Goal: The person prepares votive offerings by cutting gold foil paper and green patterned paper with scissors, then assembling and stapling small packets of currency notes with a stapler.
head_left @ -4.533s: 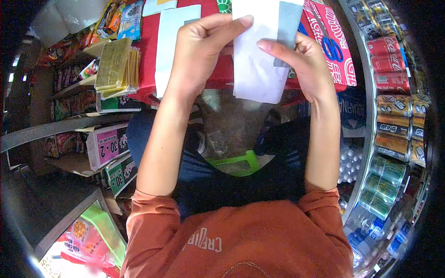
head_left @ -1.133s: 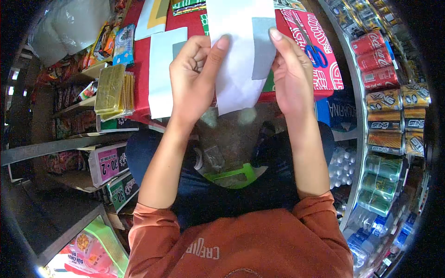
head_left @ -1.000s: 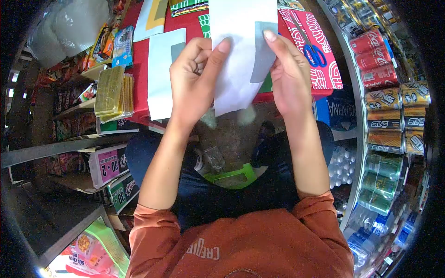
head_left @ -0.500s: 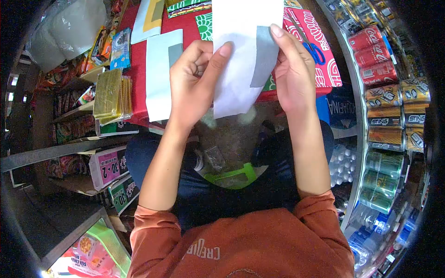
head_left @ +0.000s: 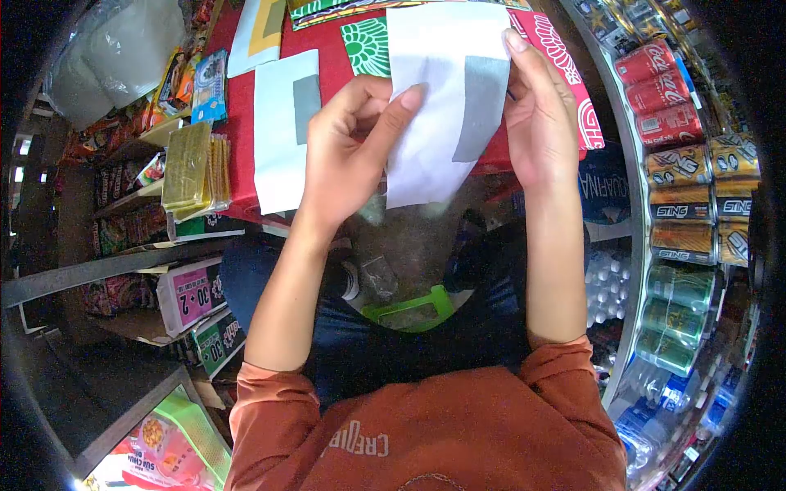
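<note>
Both my hands hold up a white sheet of paper (head_left: 434, 90) with a grey rectangle along its right side. My left hand (head_left: 350, 135) pinches its left edge, the thumb lying across the front. My right hand (head_left: 542, 114) grips the upper right edge, with thumb in front and fingers behind. On the red-covered table (head_left: 221, 176) to the left lies a similar white piece with a grey patch (head_left: 278, 139). Beyond it is a white piece with a yellow and grey strip (head_left: 258, 37). Green-patterned paper (head_left: 366, 45) and red-patterned paper (head_left: 557, 53) show partly behind the held sheet.
A stack of yellow packets (head_left: 192, 168) sits at the table's left edge, near shelves of snack packs. Along the right stands a shelf with red cans (head_left: 659, 90), Sting cans (head_left: 679, 204) and green cans (head_left: 675, 323). A light-green plastic object (head_left: 413, 311) is below, between my legs.
Both hands and the sheet have moved slightly right, and the sheet's top edge now shows lower in view. The blue-handled scissors seen before are now mostly hidden behind my right hand and the sheet.
</note>
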